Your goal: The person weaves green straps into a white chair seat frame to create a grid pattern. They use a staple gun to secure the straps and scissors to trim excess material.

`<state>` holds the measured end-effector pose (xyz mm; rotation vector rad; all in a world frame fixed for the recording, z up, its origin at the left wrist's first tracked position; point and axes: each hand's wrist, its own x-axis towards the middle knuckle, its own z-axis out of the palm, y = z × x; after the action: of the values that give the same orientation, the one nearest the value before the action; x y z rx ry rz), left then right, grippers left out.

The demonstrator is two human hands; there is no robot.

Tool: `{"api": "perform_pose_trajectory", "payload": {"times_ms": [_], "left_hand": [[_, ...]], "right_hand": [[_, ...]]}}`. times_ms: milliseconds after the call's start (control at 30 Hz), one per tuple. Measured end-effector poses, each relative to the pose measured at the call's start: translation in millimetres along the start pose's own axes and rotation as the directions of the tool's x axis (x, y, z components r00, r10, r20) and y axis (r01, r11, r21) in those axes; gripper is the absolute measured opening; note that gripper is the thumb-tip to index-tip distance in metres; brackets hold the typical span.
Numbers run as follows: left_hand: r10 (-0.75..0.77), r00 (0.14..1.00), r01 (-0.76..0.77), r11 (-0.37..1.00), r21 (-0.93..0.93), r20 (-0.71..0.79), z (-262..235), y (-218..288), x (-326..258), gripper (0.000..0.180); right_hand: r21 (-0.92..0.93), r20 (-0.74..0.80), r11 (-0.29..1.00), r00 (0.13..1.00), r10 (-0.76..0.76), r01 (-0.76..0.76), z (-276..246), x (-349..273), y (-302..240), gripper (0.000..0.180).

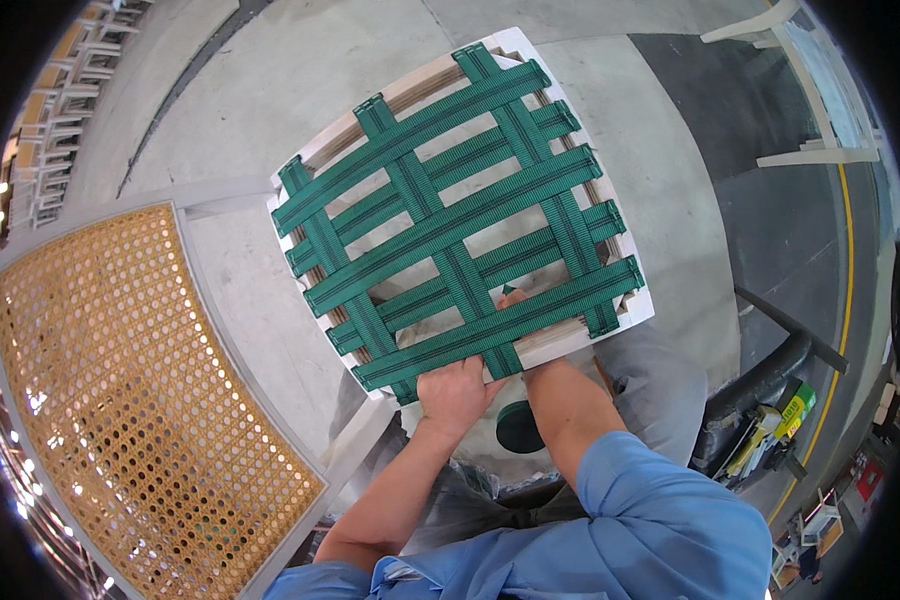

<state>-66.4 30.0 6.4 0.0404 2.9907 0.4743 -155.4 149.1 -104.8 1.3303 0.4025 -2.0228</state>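
Note:
A white chair frame (642, 308) stands in front of me, its seat crossed by woven green webbing straps (450, 225). My left hand (455, 392) is closed on the near seat rail, beside the end of the middle lengthwise strap (502, 360). From the right, my right arm reaches beneath the near rail, and the fingertips of my right hand (513, 298) show through a gap in the webbing. They pinch a small green strap end (509, 289); the rest of that hand is hidden under the rail and straps. Below the rail, between my legs, is a dark green roll of webbing (519, 427).
The chair's cane-panelled back (150, 400) spreads out at the left. To my right a black tray or bag (760, 400) holds tools and a green-yellow box (796, 403). Another pale chair frame (815, 90) stands far right, and rows of chair frames (75, 110) far left.

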Motion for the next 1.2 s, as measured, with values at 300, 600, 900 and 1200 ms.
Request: {"api": "perform_pose_trajectory", "payload": {"times_ms": [300,600,900,1200], "left_hand": [[-0.032,0.999,0.031,0.999,0.042,0.018,4.1,3.1,-8.0,0.048],[-0.063,0.996,0.060,0.997,-0.053,-0.065,-10.7,5.7,-4.8,0.040],[-0.285,0.472,0.667,-0.503,-0.549,0.834,8.5,47.8,-71.2,0.032],[0.168,0.809,0.179,-0.983,0.036,0.563,120.7,13.6,-13.5,0.026]], "right_hand": [[0.005,0.017,1.000,1.000,-0.007,0.007,22.4,17.8,-0.2,0.040],[-0.052,0.033,0.999,0.999,-0.007,0.009,-0.4,14.6,4.3,0.040],[-0.046,0.029,0.999,1.000,0.002,-0.001,2.7,27.8,2.6,0.040],[-0.068,0.027,0.998,1.000,0.003,-0.001,22.1,56.1,4.4,0.041]]}}
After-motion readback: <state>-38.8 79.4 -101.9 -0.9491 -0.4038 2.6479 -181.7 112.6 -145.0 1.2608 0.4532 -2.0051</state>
